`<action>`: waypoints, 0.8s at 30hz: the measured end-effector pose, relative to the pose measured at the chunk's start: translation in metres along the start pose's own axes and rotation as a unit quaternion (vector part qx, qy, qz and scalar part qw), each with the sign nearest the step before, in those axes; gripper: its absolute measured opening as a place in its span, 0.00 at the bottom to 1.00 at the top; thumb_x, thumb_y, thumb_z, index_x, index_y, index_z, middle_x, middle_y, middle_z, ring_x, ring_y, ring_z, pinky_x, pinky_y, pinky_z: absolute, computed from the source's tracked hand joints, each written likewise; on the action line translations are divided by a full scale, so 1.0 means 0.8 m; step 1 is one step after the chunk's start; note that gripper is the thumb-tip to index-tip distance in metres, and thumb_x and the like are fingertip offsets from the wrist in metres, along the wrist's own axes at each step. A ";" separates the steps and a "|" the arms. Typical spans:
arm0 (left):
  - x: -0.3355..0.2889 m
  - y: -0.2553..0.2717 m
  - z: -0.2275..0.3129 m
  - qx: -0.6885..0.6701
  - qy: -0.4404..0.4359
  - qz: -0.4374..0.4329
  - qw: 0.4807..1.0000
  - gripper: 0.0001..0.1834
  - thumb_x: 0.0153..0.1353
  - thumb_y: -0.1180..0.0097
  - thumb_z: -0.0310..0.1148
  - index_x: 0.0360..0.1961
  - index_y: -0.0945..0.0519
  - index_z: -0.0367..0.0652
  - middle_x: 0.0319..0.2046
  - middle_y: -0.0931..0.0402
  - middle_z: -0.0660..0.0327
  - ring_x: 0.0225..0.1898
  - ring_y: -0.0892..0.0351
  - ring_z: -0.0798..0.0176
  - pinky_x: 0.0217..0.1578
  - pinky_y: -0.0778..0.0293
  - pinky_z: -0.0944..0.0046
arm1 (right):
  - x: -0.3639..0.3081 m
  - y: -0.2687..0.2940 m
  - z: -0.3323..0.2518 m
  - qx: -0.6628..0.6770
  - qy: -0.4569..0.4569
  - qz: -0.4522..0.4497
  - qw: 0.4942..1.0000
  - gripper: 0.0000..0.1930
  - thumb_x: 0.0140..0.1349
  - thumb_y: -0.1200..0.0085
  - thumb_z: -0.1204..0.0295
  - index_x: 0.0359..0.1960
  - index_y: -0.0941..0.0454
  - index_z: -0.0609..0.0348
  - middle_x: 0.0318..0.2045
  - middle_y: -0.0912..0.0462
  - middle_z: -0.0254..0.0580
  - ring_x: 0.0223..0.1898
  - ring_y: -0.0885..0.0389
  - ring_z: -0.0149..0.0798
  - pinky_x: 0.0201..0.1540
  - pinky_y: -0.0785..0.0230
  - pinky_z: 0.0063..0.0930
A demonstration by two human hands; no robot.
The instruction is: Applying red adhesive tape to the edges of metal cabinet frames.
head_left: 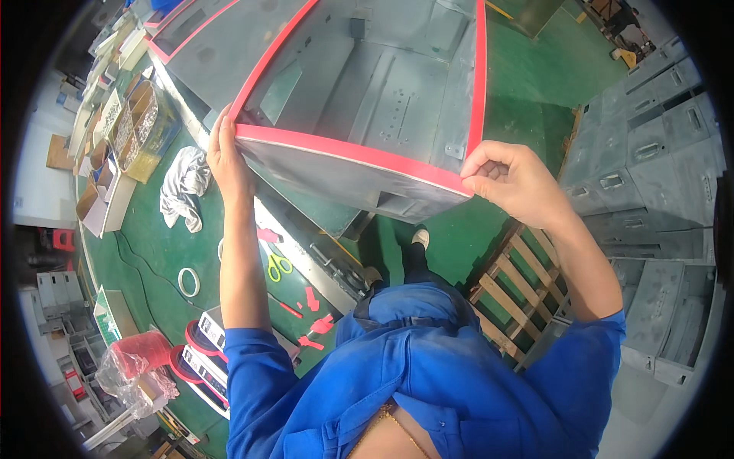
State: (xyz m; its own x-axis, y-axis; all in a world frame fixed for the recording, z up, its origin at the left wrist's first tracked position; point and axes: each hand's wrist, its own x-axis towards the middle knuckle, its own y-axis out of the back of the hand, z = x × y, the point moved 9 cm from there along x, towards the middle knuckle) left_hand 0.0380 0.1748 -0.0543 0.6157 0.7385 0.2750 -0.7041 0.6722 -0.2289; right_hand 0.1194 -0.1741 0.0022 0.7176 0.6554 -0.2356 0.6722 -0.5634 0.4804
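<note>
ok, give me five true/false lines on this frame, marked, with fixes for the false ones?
1. The left hand is at a corner of the grey metal cabinet. True.
2. The right hand is on the wooden pallet. False: it is at the cabinet's near right corner.
3. Red edging runs along the cabinet's rim. True.
4. The green-handled scissors are in the left hand. False: they lie on the green tabletop.
5. The crumpled cloth lies on the green tabletop. True.

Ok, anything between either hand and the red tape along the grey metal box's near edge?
Nothing visible does: the red tape has the left hand at its left end, the right hand at its right.
</note>
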 end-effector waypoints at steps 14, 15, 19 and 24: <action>0.001 0.001 -0.002 -0.028 -0.003 0.011 1.000 0.18 0.63 0.56 0.34 0.48 0.29 0.30 0.43 0.27 0.56 0.46 0.30 0.69 0.48 0.38 0.71 | 0.001 0.001 0.003 -0.002 -0.012 0.001 1.000 0.02 0.52 0.47 0.80 0.26 0.26 0.62 0.22 0.27 0.28 0.25 0.30 0.20 0.29 0.37 0.15; 0.001 0.000 -0.001 -0.029 -0.003 0.011 1.000 0.18 0.63 0.56 0.34 0.48 0.29 0.30 0.43 0.27 0.56 0.46 0.30 0.69 0.49 0.38 0.71 | 0.001 0.001 0.003 -0.002 -0.011 0.001 1.000 0.02 0.52 0.47 0.80 0.26 0.26 0.62 0.22 0.27 0.28 0.25 0.30 0.20 0.29 0.37 0.15; -0.001 -0.001 0.000 -0.035 -0.003 0.011 0.999 0.18 0.63 0.56 0.34 0.48 0.29 0.30 0.44 0.27 0.56 0.46 0.30 0.69 0.49 0.38 0.71 | 0.001 0.000 0.003 0.004 -0.006 0.000 1.000 0.02 0.52 0.47 0.80 0.26 0.27 0.61 0.22 0.27 0.28 0.25 0.31 0.20 0.29 0.38 0.15; 0.000 0.001 -0.002 -0.033 -0.001 0.012 0.999 0.18 0.63 0.56 0.34 0.49 0.30 0.30 0.44 0.27 0.56 0.46 0.30 0.69 0.49 0.38 0.71 | 0.001 0.000 0.002 -0.003 -0.005 0.004 1.000 0.02 0.52 0.47 0.80 0.26 0.27 0.61 0.22 0.28 0.27 0.24 0.32 0.20 0.28 0.38 0.14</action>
State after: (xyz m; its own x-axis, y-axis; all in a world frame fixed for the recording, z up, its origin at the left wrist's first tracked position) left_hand 0.0379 0.1756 -0.0561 0.5978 0.7550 0.2695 -0.6940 0.6557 -0.2974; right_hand 0.1205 -0.1747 0.0006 0.7253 0.6452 -0.2403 0.6647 -0.5655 0.4882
